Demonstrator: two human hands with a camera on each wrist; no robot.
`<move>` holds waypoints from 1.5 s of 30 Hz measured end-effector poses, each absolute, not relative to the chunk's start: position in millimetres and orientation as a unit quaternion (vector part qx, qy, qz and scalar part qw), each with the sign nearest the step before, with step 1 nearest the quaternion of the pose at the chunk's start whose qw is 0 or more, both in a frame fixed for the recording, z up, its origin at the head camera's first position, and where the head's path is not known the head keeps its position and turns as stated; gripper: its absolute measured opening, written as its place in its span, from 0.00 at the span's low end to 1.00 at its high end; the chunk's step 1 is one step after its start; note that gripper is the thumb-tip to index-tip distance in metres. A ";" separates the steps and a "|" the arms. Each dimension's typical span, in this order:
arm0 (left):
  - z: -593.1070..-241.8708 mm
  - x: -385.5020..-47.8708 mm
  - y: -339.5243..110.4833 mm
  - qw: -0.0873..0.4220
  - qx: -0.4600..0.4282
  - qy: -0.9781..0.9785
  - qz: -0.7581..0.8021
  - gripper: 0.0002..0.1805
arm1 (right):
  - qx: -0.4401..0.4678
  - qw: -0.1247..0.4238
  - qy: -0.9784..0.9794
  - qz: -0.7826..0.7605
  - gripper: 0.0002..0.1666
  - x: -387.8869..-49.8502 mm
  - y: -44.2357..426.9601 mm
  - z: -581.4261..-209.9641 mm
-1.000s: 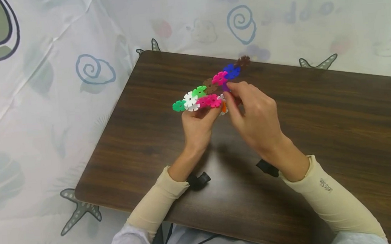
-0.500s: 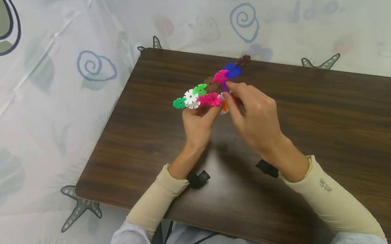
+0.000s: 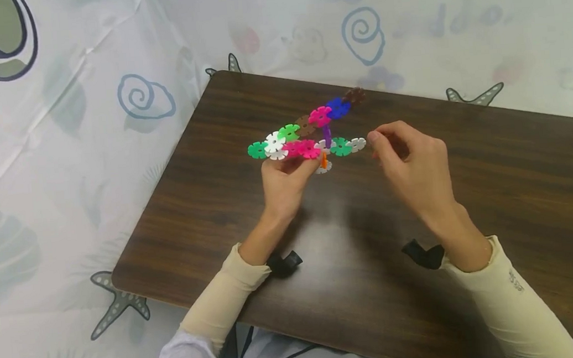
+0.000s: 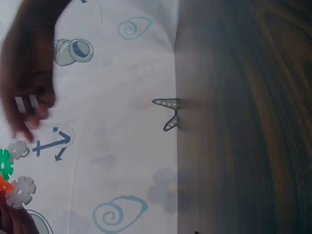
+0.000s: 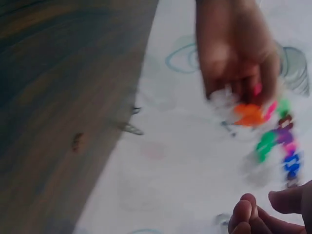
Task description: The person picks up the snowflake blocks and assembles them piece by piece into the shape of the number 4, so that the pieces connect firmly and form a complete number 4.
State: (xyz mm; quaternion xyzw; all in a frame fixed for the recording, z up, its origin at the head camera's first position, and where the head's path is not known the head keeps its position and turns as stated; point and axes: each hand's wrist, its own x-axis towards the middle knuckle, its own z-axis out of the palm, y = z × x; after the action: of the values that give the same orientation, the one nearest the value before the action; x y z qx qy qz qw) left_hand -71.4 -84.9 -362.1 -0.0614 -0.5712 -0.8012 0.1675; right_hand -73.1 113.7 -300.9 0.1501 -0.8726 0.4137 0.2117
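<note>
My left hand [image 3: 287,184] holds a toy of interlocked notched plastic discs, gripping it from below near a pink disc [image 3: 308,148]. One row runs from a green disc [image 3: 257,150] up to a brown disc [image 3: 354,96], past a blue disc [image 3: 338,108]. A purple disc [image 3: 326,134] stands edge-on between this row and the lower one. The lower row ends at the right in a teal disc [image 3: 341,147] and a white disc [image 3: 358,144]. Just right of that end is my right hand [image 3: 418,170], fingers bent, thumb apart from them in the right wrist view, holding nothing visible.
Below the hands is a dark wood-grain table [image 3: 491,187] with rounded corners. A pale printed cloth [image 3: 275,19] hangs behind it and to the left. Black straps [image 3: 284,263] sit at both wrists.
My right hand has let go of the toy and moved right, uncovering the teal and white discs. My left hand still holds the toy, shifted slightly left.
</note>
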 end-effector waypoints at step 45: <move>-365.0 -71.3 -83.6 0.138 -0.098 -0.597 -0.784 0.18 | 0.152 -0.084 -0.959 0.226 0.12 -216.6 61.1 -427.3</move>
State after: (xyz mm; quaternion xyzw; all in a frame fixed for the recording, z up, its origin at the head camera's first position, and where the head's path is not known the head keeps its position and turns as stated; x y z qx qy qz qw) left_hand -71.3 -83.6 -365.0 -0.0976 -0.5967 -0.7845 0.1380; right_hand -216.6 61.1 -427.3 0.1523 -0.9585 0.2257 -0.0843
